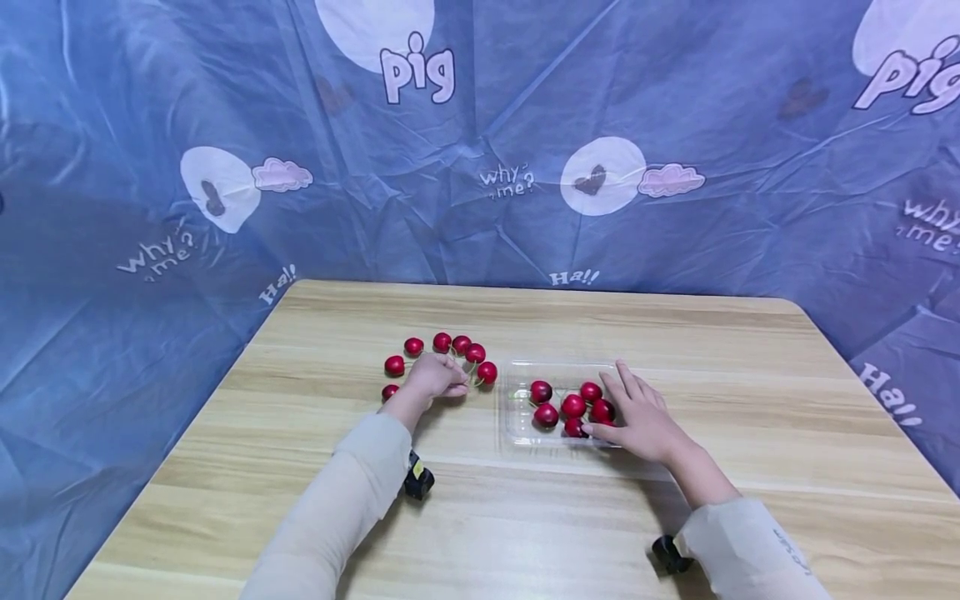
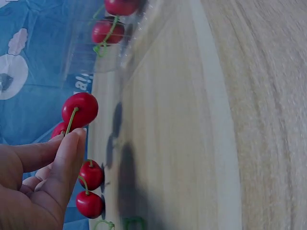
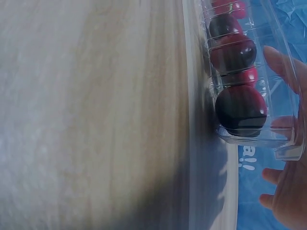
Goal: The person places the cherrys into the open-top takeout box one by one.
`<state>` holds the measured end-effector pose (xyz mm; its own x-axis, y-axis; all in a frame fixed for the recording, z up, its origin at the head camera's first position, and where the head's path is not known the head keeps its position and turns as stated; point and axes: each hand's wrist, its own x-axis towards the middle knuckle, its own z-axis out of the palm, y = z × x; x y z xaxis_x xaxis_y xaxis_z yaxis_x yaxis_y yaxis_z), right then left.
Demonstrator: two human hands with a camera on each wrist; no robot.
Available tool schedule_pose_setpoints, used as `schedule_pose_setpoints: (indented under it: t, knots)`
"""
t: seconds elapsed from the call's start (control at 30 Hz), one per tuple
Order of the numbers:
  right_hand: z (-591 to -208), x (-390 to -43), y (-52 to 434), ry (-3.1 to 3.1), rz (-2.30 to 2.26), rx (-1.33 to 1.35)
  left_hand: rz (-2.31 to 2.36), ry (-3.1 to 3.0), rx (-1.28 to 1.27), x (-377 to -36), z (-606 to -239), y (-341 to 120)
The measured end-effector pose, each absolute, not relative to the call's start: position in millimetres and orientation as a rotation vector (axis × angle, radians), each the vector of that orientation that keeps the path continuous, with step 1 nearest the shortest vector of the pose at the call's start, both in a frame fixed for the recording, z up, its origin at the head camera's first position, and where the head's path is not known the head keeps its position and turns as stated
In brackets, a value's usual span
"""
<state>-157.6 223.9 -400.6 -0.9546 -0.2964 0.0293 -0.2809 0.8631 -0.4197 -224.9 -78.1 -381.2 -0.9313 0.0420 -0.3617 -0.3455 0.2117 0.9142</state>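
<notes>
One cherry (image 2: 80, 109) hangs pinched in the left hand (image 1: 435, 377) beside the tray (image 1: 517, 417).

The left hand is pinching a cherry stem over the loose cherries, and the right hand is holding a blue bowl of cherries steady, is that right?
Not quite: the right hand rests on a clear plastic tray, not a blue bowl, as the head view shows. The left hand does pinch a cherry by its stem.

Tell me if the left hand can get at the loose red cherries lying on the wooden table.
Probably yes. The left hand sits in the middle of the loose red cherries on the wooden table, already pinching one by its green stem; nothing lies between.
</notes>
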Motion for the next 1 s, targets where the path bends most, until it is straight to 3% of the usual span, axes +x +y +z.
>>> schedule_pose_setpoints:
  t: [1.0]
  knots:
    - [-399, -159, 222, 2.989, -0.678, -0.456, 1.867, 2.073, -0.088, -205, -343, -64]
